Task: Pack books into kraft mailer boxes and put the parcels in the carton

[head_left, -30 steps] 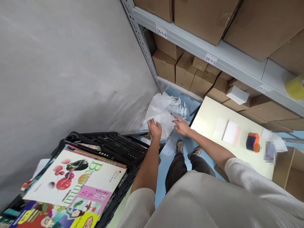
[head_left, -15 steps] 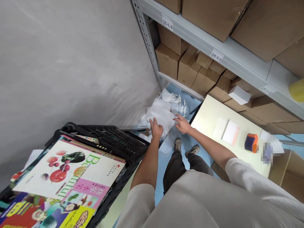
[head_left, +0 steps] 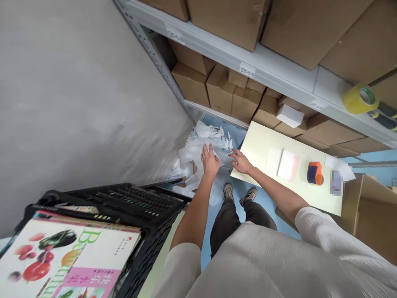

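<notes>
My left hand [head_left: 211, 160] is held out with its fingers stretched, above a heap of white paper. Thin white sheets [head_left: 188, 154] spread just left of and beneath it, and torn strips [head_left: 228, 142] lie behind. I cannot tell whether the hand touches the paper. A short way to the right, my right hand [head_left: 241, 160] reaches forward with its fingers apart and slightly bent, beside the corner of a pale yellow table [head_left: 252, 142]. Nothing shows in either hand.
At lower left stands a black plastic crate [head_left: 155, 231] holding magazines [head_left: 77, 252]. Shelving with cardboard boxes [head_left: 228, 25] runs across the back; yellow tape [head_left: 361, 99] sits on it. The table bears a paper pad [head_left: 288, 165] and an orange-and-purple object [head_left: 315, 173]. An open carton [head_left: 375, 207] stands at right.
The view has swung rightward. My left hand has moved closer to my right hand. The thin sheet that lay between my hands now sits lower and more to the left.
</notes>
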